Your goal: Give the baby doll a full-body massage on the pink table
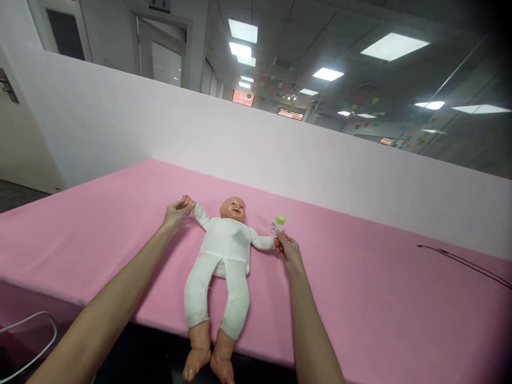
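Observation:
A baby doll [226, 240] with a white cloth body lies on its back on the pink-covered table [360, 288], its feet hanging over the front edge. My left hand [177, 212] pinches the doll's hand at the left, and that arm is stretched outward and up. At the right, my right hand [290, 249] is closed on the doll's other hand. Just beyond my right fingertips stands a small clear bottle [274, 228] with a green cap [280, 219].
Behind the table runs a low white wall [256, 144] with glass above it. A thin black cable [468, 260] lies at the table's right side. A white cable [55, 333] loops at the lower left. Doors stand at the upper left.

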Demonstrator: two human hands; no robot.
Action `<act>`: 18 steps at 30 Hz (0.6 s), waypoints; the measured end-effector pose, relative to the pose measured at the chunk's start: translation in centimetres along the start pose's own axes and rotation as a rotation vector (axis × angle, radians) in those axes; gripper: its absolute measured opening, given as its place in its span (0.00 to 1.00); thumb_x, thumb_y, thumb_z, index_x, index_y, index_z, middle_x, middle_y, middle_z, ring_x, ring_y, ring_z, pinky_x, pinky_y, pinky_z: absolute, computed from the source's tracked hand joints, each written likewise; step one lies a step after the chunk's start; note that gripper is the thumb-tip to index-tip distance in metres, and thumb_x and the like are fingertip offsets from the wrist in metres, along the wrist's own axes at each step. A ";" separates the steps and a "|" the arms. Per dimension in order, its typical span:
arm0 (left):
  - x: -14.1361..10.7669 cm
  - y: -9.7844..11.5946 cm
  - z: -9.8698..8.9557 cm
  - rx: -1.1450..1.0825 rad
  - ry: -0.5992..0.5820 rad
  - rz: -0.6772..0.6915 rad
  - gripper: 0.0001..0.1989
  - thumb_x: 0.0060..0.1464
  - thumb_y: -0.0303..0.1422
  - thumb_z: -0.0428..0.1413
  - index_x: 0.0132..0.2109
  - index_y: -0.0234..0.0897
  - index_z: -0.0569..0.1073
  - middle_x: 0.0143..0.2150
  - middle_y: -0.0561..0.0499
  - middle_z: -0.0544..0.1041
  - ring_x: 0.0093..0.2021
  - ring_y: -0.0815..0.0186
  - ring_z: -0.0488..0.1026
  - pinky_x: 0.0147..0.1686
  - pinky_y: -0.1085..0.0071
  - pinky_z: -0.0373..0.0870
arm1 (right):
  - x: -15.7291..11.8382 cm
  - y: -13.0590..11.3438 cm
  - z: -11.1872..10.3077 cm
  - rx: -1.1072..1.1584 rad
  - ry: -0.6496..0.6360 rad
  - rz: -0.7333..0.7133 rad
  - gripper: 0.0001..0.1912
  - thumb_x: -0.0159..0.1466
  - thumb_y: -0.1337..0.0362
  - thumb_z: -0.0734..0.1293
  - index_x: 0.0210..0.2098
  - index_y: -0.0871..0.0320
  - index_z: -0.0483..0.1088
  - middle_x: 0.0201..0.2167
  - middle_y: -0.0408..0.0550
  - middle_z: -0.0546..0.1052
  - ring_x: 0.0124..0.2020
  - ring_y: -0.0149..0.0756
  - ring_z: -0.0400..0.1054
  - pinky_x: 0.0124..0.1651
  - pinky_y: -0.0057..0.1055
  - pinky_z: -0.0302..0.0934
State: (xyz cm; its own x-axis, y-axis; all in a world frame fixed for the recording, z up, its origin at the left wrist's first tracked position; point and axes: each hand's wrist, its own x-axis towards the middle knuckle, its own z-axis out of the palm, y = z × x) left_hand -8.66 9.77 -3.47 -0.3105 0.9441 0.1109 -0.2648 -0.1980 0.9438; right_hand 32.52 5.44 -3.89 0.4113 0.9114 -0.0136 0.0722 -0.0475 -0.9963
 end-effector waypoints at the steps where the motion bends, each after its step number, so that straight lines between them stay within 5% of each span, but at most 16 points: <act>1: -0.3 -0.4 0.7 -0.028 0.017 -0.011 0.26 0.34 0.45 0.75 0.37 0.34 0.78 0.37 0.47 0.79 0.40 0.61 0.77 0.43 0.64 0.74 | -0.1 0.1 0.7 0.063 0.010 -0.008 0.28 0.46 0.41 0.80 0.30 0.55 0.70 0.18 0.40 0.69 0.20 0.33 0.63 0.23 0.31 0.61; 5: -1.6 -1.1 2.7 -0.011 0.012 0.097 0.24 0.37 0.44 0.74 0.39 0.34 0.80 0.42 0.44 0.82 0.46 0.54 0.78 0.48 0.60 0.74 | -0.6 0.2 2.3 0.160 -0.082 -0.090 0.30 0.45 0.45 0.81 0.39 0.59 0.78 0.33 0.49 0.80 0.35 0.41 0.75 0.36 0.34 0.71; 9: -1.6 -0.7 3.6 0.035 -0.060 0.164 0.24 0.41 0.48 0.72 0.39 0.34 0.81 0.44 0.44 0.83 0.49 0.51 0.77 0.47 0.60 0.74 | -1.3 -0.8 2.8 0.012 -0.199 -0.247 0.32 0.46 0.49 0.81 0.46 0.60 0.81 0.46 0.54 0.82 0.46 0.47 0.75 0.47 0.37 0.71; 14: 2.1 -1.2 4.7 0.139 -0.143 -0.087 0.20 0.45 0.49 0.68 0.31 0.36 0.75 0.30 0.48 0.78 0.37 0.60 0.77 0.39 0.65 0.74 | -0.4 -1.9 5.7 -0.014 -0.056 -0.270 0.23 0.54 0.48 0.77 0.37 0.61 0.81 0.37 0.52 0.83 0.42 0.45 0.76 0.44 0.34 0.70; 18: 4.6 -2.1 6.2 0.262 -0.206 -0.153 0.20 0.45 0.47 0.69 0.26 0.38 0.71 0.21 0.49 0.74 0.29 0.60 0.75 0.32 0.64 0.73 | 2.1 -1.7 8.5 -0.055 0.003 -0.029 0.17 0.55 0.51 0.76 0.28 0.60 0.77 0.29 0.51 0.81 0.36 0.43 0.76 0.37 0.33 0.70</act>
State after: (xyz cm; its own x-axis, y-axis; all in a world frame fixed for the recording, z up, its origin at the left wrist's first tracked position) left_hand -3.86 16.19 -3.05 -0.0874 0.9962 -0.0029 -0.0430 -0.0009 0.9991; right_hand 25.58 10.90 -2.94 0.4112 0.9114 0.0153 0.1336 -0.0437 -0.9901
